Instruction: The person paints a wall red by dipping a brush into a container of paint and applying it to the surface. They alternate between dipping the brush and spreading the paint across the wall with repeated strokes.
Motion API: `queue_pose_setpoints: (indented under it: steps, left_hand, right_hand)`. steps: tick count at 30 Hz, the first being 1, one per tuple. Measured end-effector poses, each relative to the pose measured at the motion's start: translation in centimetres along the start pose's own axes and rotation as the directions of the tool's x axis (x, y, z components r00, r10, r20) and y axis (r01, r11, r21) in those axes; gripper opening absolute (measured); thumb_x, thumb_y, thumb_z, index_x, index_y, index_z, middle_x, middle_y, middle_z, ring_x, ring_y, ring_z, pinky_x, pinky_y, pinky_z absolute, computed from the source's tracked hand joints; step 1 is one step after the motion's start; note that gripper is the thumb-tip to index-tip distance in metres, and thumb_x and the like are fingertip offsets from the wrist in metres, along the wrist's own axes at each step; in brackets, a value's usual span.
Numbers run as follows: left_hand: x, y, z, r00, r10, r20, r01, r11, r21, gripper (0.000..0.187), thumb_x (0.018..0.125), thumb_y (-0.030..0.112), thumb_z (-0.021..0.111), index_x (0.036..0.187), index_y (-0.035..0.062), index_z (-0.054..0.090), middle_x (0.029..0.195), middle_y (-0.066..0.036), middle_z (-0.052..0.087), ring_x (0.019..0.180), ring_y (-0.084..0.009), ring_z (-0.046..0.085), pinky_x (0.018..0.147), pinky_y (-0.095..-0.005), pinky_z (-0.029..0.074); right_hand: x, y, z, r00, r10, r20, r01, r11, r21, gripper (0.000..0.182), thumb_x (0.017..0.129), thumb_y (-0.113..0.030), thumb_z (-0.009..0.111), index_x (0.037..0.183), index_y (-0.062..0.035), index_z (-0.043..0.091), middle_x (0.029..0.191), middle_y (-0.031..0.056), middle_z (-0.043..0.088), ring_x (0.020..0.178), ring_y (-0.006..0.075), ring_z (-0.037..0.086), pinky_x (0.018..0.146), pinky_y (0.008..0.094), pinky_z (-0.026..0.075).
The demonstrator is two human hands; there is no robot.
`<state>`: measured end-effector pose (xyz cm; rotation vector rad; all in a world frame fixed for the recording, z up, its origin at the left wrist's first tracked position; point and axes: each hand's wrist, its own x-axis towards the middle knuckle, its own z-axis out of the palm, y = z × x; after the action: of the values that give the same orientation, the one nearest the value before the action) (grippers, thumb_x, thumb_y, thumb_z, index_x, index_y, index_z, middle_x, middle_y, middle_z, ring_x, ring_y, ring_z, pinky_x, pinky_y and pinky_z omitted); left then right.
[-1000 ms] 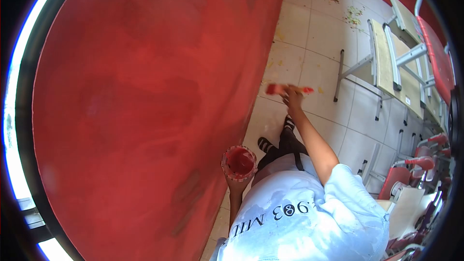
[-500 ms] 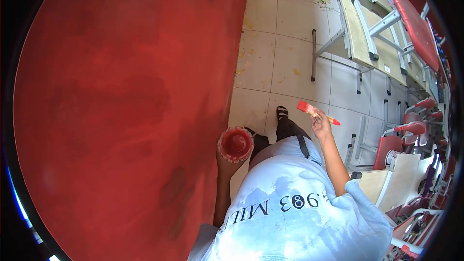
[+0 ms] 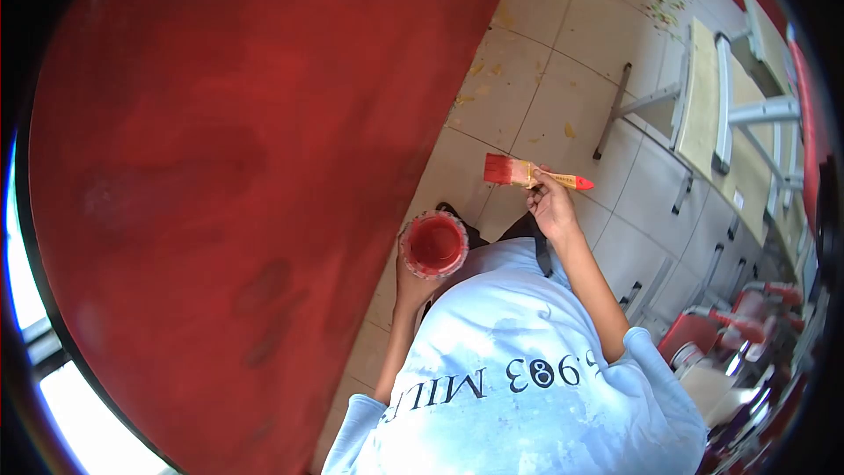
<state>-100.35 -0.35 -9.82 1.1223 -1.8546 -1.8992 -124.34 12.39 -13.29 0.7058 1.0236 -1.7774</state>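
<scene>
My left hand [image 3: 411,289] is wrapped round a round tub [image 3: 404,255] from below and the side, its fingers partly hidden. Red paint [image 3: 434,245] lies inside the tub, and its rim is smeared and spotted. In my right hand [image 3: 551,203] is a flat paintbrush [image 3: 520,173], pinched by its yellow and red handle. Its bristles are coated red and point left, towards the wall. The brush is above and to the right of the tub, apart from it. A large red wall [image 3: 229,123] with darker patches fills the left side; neither the brush nor the tub clearly touches it.
Pale floor tiles [image 3: 563,106] run along the wall, with yellowish flakes [image 3: 570,130] and green scraps [image 3: 665,6] scattered on them. Desks [image 3: 703,88] with metal legs stand at the right, and red chairs [image 3: 690,334] are behind, lower right. Bright openings show lower left.
My right hand has brought the brush left and slightly up, turning it nearly level with the bristles towards the wall. My view has rotated, so the wall edge now slants. The tub stays in my left hand.
</scene>
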Motion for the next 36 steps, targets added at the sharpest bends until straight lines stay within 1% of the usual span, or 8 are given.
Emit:
queue_pose_setpoints:
  steps: [1, 3, 10, 15, 21, 25, 28, 36]
  left_hand:
    - [-0.5, -1.0, 1.3, 0.994, -0.040, -0.100, 0.025, 0.989, -0.148, 0.077, 0.055, 0.011, 0.080, 0.120, 0.0033, 0.039, 0.117, -0.011, 0.051, 0.107, -0.0210, 0.051, 0.090, -0.0349, 0.042]
    - [-0.6, 6.8, 5.1, 0.977, 0.107, -0.183, -0.099, 0.994, 0.053, 0.080, 0.054, 0.012, 0.082, 0.121, 0.0035, 0.039, 0.117, -0.011, 0.051, 0.108, -0.0211, 0.050, 0.090, -0.0350, 0.042]
    - [-1.3, 8.8, 12.4, 0.968, 0.020, -0.249, 0.001, 0.997, 0.084, 0.069, 0.054, 0.013, 0.082, 0.113, 0.0048, 0.048, 0.109, -0.009, 0.056, 0.102, -0.0206, 0.054, 0.087, -0.0347, 0.044]
    - [-1.2, 9.4, 14.4, 0.983, 0.004, -0.185, 0.020, 0.992, 0.128, 0.066, 0.057, 0.012, 0.080, 0.113, 0.0061, 0.047, 0.109, -0.008, 0.056, 0.102, -0.0204, 0.054, 0.087, -0.0340, 0.043]
    - [-1.4, 9.5, 16.4, 0.918, 0.042, -0.393, 0.063, 0.966, 0.252, 0.072, 0.056, 0.018, 0.082, 0.117, 0.0053, 0.046, 0.111, -0.008, 0.055, 0.101, -0.0202, 0.055, 0.087, -0.0330, 0.044]
    - [-0.4, 10.6, 17.5, 0.955, 0.011, -0.295, 0.018, 0.995, 0.095, 0.069, 0.056, 0.020, 0.082, 0.115, 0.0068, 0.048, 0.112, -0.008, 0.055, 0.103, -0.0199, 0.054, 0.089, -0.0331, 0.042]
    - [0.4, 11.4, 18.0, 0.968, 0.046, -0.246, -0.035, 0.998, 0.053, 0.068, 0.055, 0.020, 0.082, 0.113, 0.0085, 0.050, 0.112, -0.007, 0.055, 0.105, -0.0209, 0.053, 0.090, -0.0333, 0.041]
    - [0.5, 12.1, 18.2, 0.983, -0.027, -0.184, 0.064, 0.978, 0.196, 0.080, 0.052, 0.020, 0.081, 0.121, 0.0102, 0.043, 0.117, -0.008, 0.052, 0.109, -0.0250, 0.050, 0.092, -0.0363, 0.041]
  right_hand:
    - [-0.1, -1.3, 0.1, 0.999, 0.019, 0.043, -0.017, 0.999, -0.050, 0.029, 0.077, -0.012, 0.063, 0.102, -0.0137, 0.049, 0.083, 0.0040, 0.058, 0.069, 0.0157, 0.058, 0.054, 0.0226, 0.041]
    - [-1.2, -4.2, 0.7, 0.989, 0.050, 0.138, -0.030, 0.989, -0.144, 0.027, 0.077, -0.013, 0.060, 0.101, -0.0140, 0.048, 0.083, 0.0021, 0.058, 0.068, 0.0135, 0.056, 0.055, 0.0238, 0.040]
    - [-2.9, -12.0, 1.0, 0.891, 0.113, 0.440, -0.037, 0.983, -0.179, 0.024, 0.077, -0.005, 0.053, 0.100, -0.0098, 0.049, 0.086, 0.0053, 0.058, 0.070, 0.0122, 0.055, 0.053, 0.0255, 0.043]
    - [-5.0, -14.8, 2.5, 0.837, 0.141, 0.529, 0.041, 0.947, -0.318, 0.024, 0.076, -0.003, 0.053, 0.099, -0.0070, 0.049, 0.084, 0.0071, 0.055, 0.068, 0.0122, 0.054, 0.051, 0.0254, 0.045]
    - [-6.4, -15.7, 3.1, 0.760, 0.186, 0.622, 0.144, 0.886, -0.441, 0.023, 0.076, 0.002, 0.054, 0.097, -0.0030, 0.049, 0.082, 0.0071, 0.054, 0.067, 0.0118, 0.054, 0.052, 0.0242, 0.046]
    - [-8.1, -16.8, 3.5, 0.649, 0.213, 0.730, 0.437, 0.681, -0.587, 0.019, 0.074, 0.003, 0.057, 0.093, -0.0007, 0.054, 0.079, 0.0054, 0.056, 0.064, 0.0117, 0.055, 0.056, 0.0216, 0.045]
    - [-9.6, -17.3, 5.0, 0.470, 0.163, 0.867, 0.810, 0.311, -0.497, 0.017, 0.072, 0.002, 0.059, 0.088, -0.0019, 0.058, 0.078, 0.0058, 0.058, 0.065, 0.0122, 0.056, 0.058, 0.0225, 0.045]
    - [-11.0, -16.6, 6.4, 0.376, 0.260, 0.889, 0.916, 0.039, -0.399, 0.019, 0.068, -0.003, 0.063, 0.087, -0.0044, 0.061, 0.078, 0.0114, 0.063, 0.067, 0.0248, 0.061, 0.062, 0.0304, 0.048]
